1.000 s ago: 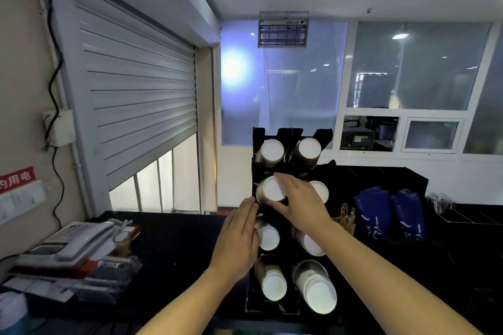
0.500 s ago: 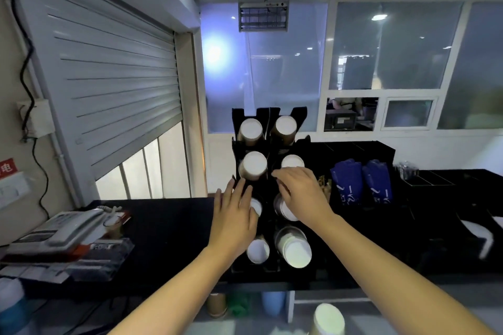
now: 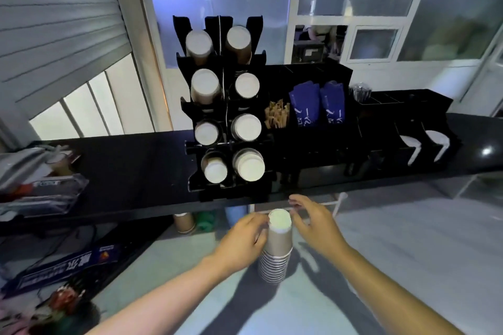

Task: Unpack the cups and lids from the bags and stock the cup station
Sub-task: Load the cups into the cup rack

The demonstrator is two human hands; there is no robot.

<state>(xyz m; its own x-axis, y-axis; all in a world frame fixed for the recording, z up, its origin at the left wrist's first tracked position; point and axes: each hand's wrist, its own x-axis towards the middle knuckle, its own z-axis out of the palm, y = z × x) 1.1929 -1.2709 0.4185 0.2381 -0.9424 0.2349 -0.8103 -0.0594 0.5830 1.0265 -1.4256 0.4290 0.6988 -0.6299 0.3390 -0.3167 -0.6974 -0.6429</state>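
A stack of cups (image 3: pixel 276 246) stands inverted on the lower counter (image 3: pixel 394 239), at 6 o'clock from the dispenser rack (image 3: pixel 228 106). It is steadied by the left hand (image 3: pixel 242 242), its grip closed on the stack; the right hand (image 3: pixel 315 223) is held released at 3 o'clock, apart, apparently ready for lifting.

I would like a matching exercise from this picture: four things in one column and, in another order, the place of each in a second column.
Things:
1. stack of brown paper cups
2. two blue paper bags
3. brown wooden stirrers
4. black tiered cup rack

Places:
A. right of the stirrers, in the black organiser
B. on the dark counter, left of the stirrers
C. between the left hand and right hand
D. just right of the rack's middle rows

Pairs: 1-C, 2-A, 3-D, 4-B
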